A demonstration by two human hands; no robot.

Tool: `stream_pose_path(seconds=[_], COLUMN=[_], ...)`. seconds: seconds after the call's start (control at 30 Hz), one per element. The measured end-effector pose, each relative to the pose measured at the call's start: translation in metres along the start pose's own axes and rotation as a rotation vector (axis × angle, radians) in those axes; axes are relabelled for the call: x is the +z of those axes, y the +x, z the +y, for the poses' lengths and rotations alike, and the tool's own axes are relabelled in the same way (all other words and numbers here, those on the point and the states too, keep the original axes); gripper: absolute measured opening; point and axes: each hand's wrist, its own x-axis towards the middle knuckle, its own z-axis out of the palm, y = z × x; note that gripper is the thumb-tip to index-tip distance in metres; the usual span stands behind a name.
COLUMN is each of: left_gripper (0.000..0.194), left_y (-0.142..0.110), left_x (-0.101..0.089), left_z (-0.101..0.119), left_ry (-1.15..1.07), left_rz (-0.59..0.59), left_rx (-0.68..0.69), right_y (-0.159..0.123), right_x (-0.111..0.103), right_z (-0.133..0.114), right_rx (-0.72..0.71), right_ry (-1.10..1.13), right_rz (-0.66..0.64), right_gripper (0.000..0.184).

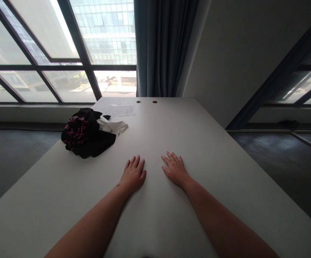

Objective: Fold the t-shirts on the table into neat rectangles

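Palm down on the white table (155,222), my left hand (134,174) lies flat with its fingers stretched out and nothing in it. My right hand (175,168) rests the same way a short distance to the right, fingers spread, also holding nothing. Beyond my left hand, toward the table's left edge, sits a crumpled heap of black cloth (101,141) with a pink pattern on one part. A white cloth (112,126) sticks out from behind it. The heap is nearer to my left hand, and neither hand touches it.
Printed paper sheets (121,110) lie at the table's far left. Two round holes, one with a pale rim (138,102) and one brownish (154,102), are near the far edge. Behind stand windows (112,32), a blue curtain (163,46) and a wall (225,53).
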Motion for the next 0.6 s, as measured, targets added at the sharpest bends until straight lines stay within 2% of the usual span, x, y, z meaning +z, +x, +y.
stream_pose_path(seconds=[0.6], left_gripper=[0.063], left_y=[0.0002], left_x=[0.0017], left_z=[-0.0004], left_ry=[-0.006], left_rz=[0.009], left_rx=[0.0], right_y=[0.0011], right_x=[0.0013], right_z=[0.001], right_rx=[0.0], right_ry=[-0.006], right_rz=[-0.004], right_gripper=[0.06])
